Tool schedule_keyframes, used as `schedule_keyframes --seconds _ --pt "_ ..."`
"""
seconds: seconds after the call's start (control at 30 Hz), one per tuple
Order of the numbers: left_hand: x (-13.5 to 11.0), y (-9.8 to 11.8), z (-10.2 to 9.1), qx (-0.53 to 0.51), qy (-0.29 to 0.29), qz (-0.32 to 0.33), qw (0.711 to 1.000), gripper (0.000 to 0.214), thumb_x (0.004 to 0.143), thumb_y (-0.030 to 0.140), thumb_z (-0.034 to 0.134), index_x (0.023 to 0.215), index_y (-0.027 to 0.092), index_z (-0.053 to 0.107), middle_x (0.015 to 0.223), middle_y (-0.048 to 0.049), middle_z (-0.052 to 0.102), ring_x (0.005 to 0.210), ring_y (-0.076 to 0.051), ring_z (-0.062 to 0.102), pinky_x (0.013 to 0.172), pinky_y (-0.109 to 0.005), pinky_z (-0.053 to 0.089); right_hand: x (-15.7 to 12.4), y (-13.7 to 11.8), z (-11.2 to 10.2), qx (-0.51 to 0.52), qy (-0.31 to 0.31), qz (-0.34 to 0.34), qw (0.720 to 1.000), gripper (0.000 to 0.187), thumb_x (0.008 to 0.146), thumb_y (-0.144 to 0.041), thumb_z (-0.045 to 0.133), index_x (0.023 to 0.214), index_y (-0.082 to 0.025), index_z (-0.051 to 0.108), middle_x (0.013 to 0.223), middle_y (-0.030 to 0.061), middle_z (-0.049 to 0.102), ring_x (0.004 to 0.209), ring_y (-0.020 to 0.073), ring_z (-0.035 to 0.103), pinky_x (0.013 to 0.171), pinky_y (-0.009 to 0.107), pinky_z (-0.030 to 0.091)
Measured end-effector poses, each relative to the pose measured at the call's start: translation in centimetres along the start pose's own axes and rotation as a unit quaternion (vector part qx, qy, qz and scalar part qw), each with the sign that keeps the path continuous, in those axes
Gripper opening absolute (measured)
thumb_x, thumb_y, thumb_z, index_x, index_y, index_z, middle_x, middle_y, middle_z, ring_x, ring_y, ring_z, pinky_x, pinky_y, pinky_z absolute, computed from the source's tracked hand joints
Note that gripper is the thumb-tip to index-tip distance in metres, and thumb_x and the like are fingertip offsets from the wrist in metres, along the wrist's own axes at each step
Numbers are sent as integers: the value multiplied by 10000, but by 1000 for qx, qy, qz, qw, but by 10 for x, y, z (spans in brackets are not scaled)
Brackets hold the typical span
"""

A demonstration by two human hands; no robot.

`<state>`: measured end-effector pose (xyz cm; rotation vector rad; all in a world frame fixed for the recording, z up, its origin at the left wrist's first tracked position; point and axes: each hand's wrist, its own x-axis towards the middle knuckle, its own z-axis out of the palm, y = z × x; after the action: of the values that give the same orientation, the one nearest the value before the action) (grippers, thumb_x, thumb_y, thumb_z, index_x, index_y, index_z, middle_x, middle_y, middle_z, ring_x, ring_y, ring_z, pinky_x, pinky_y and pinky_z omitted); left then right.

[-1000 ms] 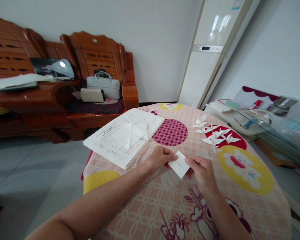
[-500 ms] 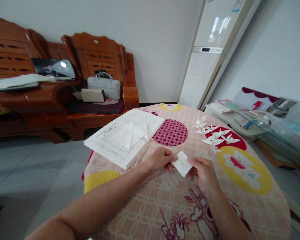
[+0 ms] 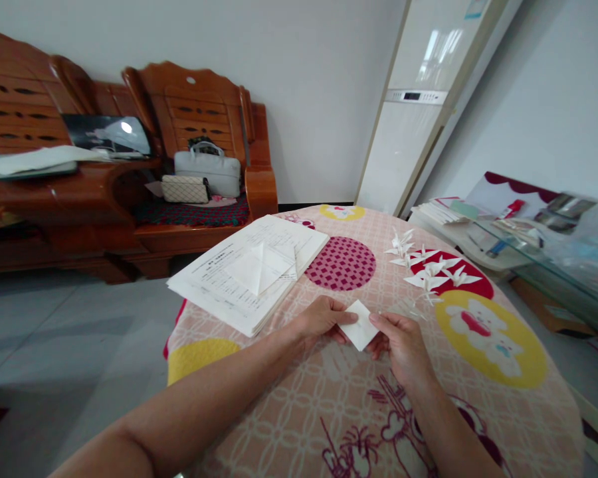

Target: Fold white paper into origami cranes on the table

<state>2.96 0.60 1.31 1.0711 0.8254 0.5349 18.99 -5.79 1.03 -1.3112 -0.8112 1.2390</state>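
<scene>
A small folded square of white paper (image 3: 359, 330) is held between my two hands, one corner pointing away from me. My left hand (image 3: 323, 318) pinches its left corner, thumb lying on top of the paper. On the opposite corner, my right hand (image 3: 402, 338) grips with thumb above and fingers beneath. Several folded white paper cranes (image 3: 431, 269) sit in a group beyond my right hand. Past my left hand lies a stack of printed sheets (image 3: 214, 285), with a creased white paper piece (image 3: 262, 265) on top.
A patterned cloth covers the round table (image 3: 299, 411). To the right stands a glass-topped side shelf (image 3: 518, 255) with papers and a plastic bag. Behind are a wooden settee (image 3: 199, 119) with handbags (image 3: 209, 171) and a tall white air conditioner (image 3: 408, 126).
My left thumb has slid further onto the paper, toward its middle. The folded square and both hands have shifted slightly left.
</scene>
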Motion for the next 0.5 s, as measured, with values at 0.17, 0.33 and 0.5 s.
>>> schedule_keyframes --seconds 0.17,0.33,0.5 --pt "-1 2 0 -19 -10 -20 1000 433 549 417 832 739 50 704 657 -90 687 481 -107 568 460 -219 435 0 -1 1 8 -4 13 1000 296 648 -417 758 607 -147 642 448 15 621 341 130 530 289 198 381" --pt "2 2 1 -66 -5 -19 998 360 568 355 827 716 54 696 607 -65 657 468 -86 543 434 -184 403 -1 -4 1 29 -72 54 996 335 673 -449 748 632 -135 639 474 27 638 336 123 545 284 185 397" --pt "3 3 -1 -94 -14 -31 995 285 603 306 798 710 62 694 598 -53 649 471 -79 542 423 -161 392 -6 -7 5 29 -106 93 990 354 661 -449 756 608 -116 648 481 52 655 325 122 547 284 186 416"
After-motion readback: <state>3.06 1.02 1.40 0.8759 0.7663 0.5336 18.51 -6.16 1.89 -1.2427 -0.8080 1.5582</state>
